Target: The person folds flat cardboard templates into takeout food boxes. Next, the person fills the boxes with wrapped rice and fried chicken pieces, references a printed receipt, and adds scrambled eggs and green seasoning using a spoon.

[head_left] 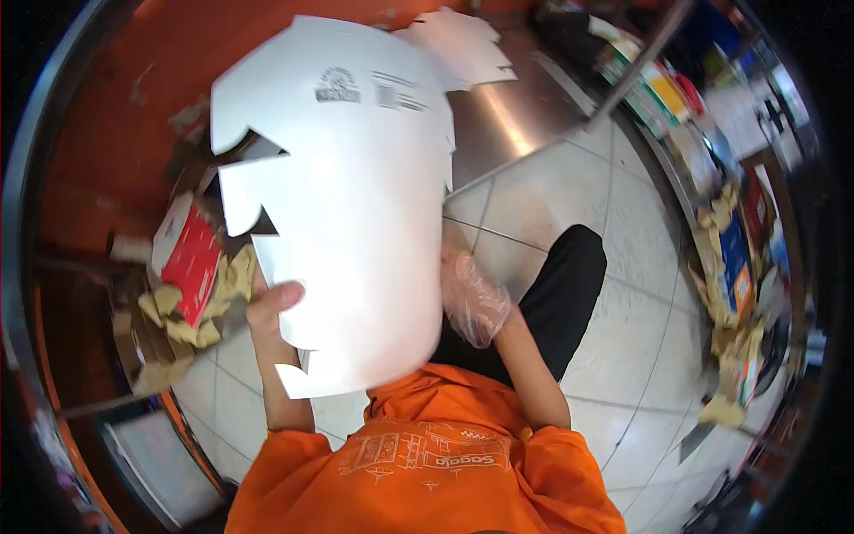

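A large white cardboard box blank (356, 205) with cut flaps and notches along its left edge is held up in front of me, bowed into a curve. Dark print marks its upper part. My left hand (274, 303) grips the lower left edge, thumb on the near face and fingers hidden behind. At the right edge is my right hand (476, 298), in a clear plastic glove. Its fingers close against that edge and are partly hidden. Beyond the blank, another white cardboard blank (463, 49) rests on a steel surface (507, 116).
Left of me stands an open carton (151, 347) with a red-and-white box (189, 258) and crumpled brown paper. Shelves on the right hold boxes and torn paper (725, 285). A metal post (640, 67) rises at upper right. Tiled floor (614, 356) lies below.
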